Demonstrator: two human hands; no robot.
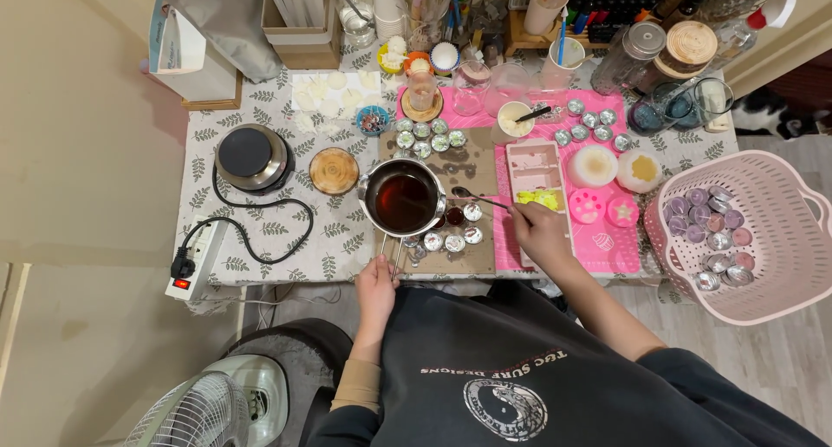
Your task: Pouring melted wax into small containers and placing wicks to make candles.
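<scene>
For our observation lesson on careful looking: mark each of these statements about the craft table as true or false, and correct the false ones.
1. The left hand holds the handle of the metal pot of dark liquid. True.
2. The right hand holds a pair of scissors. False: it holds a long spoon.
3. The pink basket stands to the right of the table. True.
4. The hot plate is under the pot. False: it sits apart, to the pot's left.
5. The basket is empty. False: it holds small tins.
</scene>
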